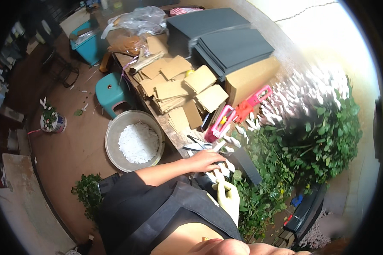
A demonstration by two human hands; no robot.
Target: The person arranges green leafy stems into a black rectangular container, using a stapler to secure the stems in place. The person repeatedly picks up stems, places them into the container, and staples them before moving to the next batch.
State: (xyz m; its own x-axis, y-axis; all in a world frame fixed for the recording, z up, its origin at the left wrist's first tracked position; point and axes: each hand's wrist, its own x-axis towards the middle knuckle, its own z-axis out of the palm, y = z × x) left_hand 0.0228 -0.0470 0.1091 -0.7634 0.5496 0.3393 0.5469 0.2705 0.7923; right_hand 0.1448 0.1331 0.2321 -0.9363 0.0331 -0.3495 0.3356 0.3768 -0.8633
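— White-wrapped, slender flower buds [230,165]: where've we got them?
— Between our two hands, near the worktable's front edge, just beside a dark grey flat panel [247,166].
— Left hand?
— Our bare left hand [206,160] lies palm down over the white pieces, fingers close together; we can't tell if it grips any.
— Right?
— Our right hand [228,194], seemingly in a pale yellow glove, curls narrow, thumb and fingers near the buds. Contact's too small to see, so we can't tell what it holds.
— Around them?
— To our right, a big heap of leafy green stems [323,142], white-wrapped heads along its far side. Beyond our hands, a pink plastic holder [221,124], then brown cardboard rectangles [200,79]. Left of the table, we've a round metal basin [112,138] with white paper scraps [138,143] inside.
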